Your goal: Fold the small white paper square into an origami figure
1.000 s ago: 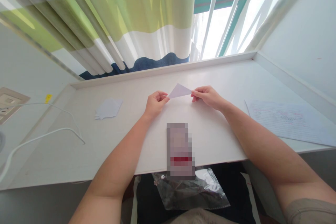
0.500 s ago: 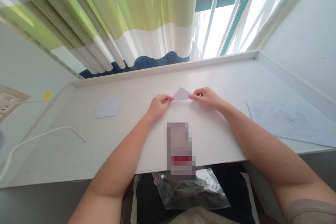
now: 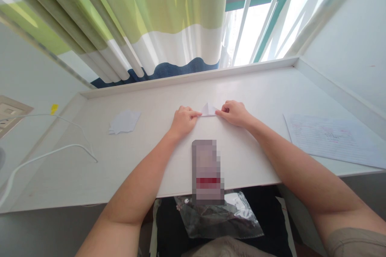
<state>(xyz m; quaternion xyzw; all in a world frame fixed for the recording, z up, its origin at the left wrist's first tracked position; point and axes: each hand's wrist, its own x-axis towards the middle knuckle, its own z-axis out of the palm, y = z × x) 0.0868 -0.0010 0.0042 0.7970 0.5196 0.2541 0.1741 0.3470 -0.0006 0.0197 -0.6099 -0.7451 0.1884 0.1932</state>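
A small piece of white paper [image 3: 208, 110], folded to a peak with a crease down its middle, lies on the white desk [image 3: 144, 160]. My left hand [image 3: 184, 121] pinches its left corner between closed fingers. At the right corner, the thumb and curled fingers of my right hand [image 3: 234, 113] hold the paper. Nearer to me, between my forearms, a pixelated upright rectangle [image 3: 206, 168] with a red band reaches past the desk's front edge; its details are hidden.
Several loose white papers [image 3: 124, 122] lie at the left, near a white cable [image 3: 60, 149]. Printed sheets [image 3: 328, 136] rest at the right. A clear plastic bag [image 3: 223, 221] is below the front edge. A curtain [image 3: 169, 8] hangs behind the desk.
The paper's side corners have been folded inward, so it looks narrower and shows a middle crease. My hands have come slightly closer together.
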